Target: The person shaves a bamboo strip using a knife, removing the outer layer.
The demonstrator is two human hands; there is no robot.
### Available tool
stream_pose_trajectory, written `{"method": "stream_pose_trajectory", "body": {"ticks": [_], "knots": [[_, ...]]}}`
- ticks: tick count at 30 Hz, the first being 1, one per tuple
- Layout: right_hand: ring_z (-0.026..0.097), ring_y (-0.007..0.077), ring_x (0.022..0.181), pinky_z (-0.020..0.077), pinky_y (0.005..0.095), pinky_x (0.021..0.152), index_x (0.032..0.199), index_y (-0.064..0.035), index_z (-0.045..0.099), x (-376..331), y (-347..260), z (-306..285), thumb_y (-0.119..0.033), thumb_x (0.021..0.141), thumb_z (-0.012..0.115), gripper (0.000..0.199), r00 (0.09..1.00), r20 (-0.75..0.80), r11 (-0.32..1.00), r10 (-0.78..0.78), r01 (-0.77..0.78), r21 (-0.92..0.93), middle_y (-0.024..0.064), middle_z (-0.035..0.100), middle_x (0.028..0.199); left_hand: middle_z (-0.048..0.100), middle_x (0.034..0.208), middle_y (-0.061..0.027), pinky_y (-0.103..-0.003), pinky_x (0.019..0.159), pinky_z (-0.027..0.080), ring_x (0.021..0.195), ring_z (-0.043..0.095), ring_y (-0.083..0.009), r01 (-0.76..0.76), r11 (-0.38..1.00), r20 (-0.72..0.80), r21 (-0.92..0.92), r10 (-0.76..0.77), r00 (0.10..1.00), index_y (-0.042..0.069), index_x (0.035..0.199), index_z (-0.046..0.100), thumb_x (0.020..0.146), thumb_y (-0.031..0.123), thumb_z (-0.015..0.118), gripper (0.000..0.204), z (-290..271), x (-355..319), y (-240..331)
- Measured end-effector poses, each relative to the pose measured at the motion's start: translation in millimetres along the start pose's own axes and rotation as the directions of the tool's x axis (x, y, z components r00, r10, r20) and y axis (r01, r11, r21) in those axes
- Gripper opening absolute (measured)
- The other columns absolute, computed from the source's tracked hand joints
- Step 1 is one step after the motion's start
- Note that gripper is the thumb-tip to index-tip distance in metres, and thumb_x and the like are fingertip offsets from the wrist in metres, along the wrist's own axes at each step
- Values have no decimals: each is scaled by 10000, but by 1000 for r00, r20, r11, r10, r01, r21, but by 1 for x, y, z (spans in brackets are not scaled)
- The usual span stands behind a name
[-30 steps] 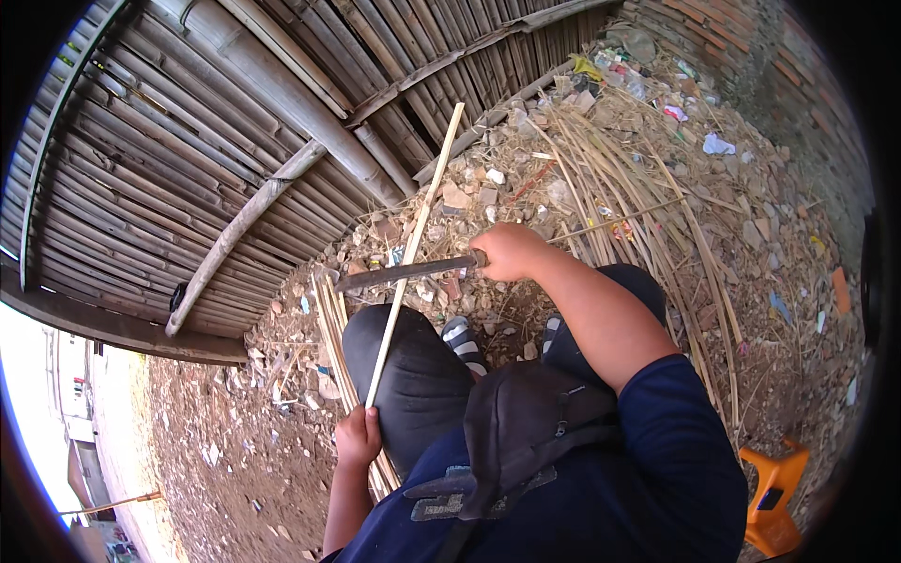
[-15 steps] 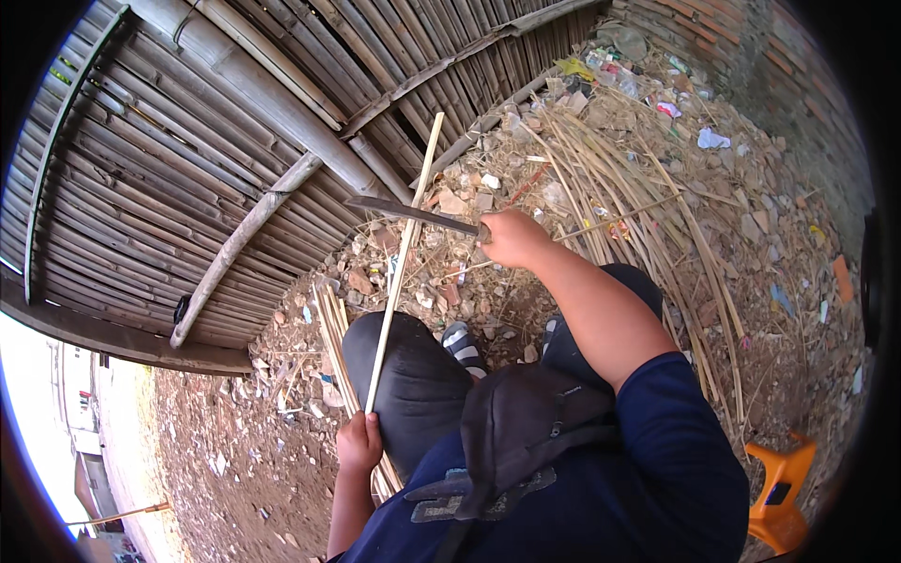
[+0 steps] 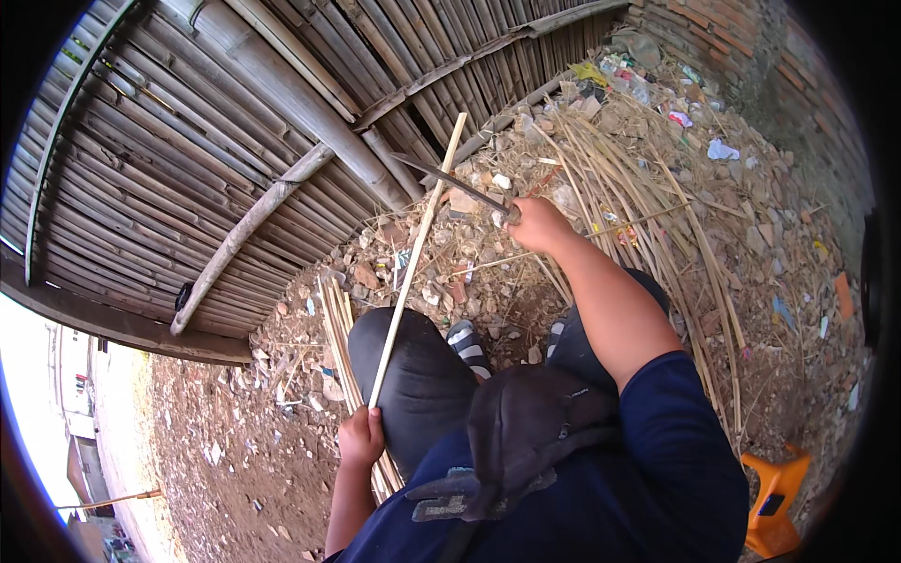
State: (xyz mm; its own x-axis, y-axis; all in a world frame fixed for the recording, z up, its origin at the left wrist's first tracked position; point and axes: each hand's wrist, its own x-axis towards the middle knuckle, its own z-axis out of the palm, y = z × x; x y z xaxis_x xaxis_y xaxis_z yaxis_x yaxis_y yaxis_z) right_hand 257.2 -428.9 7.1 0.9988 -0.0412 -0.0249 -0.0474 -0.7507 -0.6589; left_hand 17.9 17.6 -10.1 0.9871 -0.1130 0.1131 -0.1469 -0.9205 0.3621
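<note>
My left hand (image 3: pixel 360 437) is closed around the lower end of a long pale bamboo strip (image 3: pixel 419 246), which slants up and away past my left knee. My right hand (image 3: pixel 542 226) grips the handle of a machete (image 3: pixel 460 188). Its dark blade points up and left, crossing the strip near the far end; whether it touches the strip I cannot tell. Beside my left thigh lies a bundle of similar strips (image 3: pixel 336 324), partly hidden by my leg and left hand.
A bamboo-pole wall (image 3: pixel 235 113) rises at the upper left. Many long split strips (image 3: pixel 648 197) lie on the rubble-strewn ground to the right. An orange plastic stool (image 3: pixel 775 497) is at the lower right, and a brick wall (image 3: pixel 723 47) stands at the far right.
The machete and my right hand have shifted right and slightly farther away, the blade tilting more steeply. The strip's far end has swung a little right. My left hand keeps its hold.
</note>
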Motion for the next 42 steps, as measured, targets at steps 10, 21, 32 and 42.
{"method": "stream_pose_trajectory", "body": {"ticks": [10,21,32,42], "knots": [[706,359,916,564,497,786,1017,-144,707,-35,-39,15,-257,784,736,260,912,293,903,-286,359,-236,137,721,904,565,609,-235,-545,518,445,562,591,-471,-2,1000,-20,15,2,1000,41,736,502,1040,258,514,374,-2,-4,8],[686,385,942,540,486,819,1035,-102,716,-6,-6,11,-311,825,764,300,986,137,985,-93,111,-132,191,706,937,582,626,-243,-553,537,450,585,595,-480,32,999,-18,1,-32,999,37,752,520,1034,264,525,362,1,2,4],[699,370,947,558,500,802,1035,-124,698,-41,-49,11,-218,782,706,271,900,333,908,-280,361,-212,155,716,966,580,604,-232,-564,543,455,568,589,-471,7,997,-52,78,-2,999,40,771,526,1034,263,515,345,3,-5,3],[681,381,1034,544,445,924,1188,-48,700,2,-1,6,-255,821,758,425,997,81,1000,-4,4,10,206,713,1098,575,623,-242,-551,532,450,578,590,-477,11,1000,-73,23,-10,997,41,764,526,1044,263,505,358,6,3,0]]}}
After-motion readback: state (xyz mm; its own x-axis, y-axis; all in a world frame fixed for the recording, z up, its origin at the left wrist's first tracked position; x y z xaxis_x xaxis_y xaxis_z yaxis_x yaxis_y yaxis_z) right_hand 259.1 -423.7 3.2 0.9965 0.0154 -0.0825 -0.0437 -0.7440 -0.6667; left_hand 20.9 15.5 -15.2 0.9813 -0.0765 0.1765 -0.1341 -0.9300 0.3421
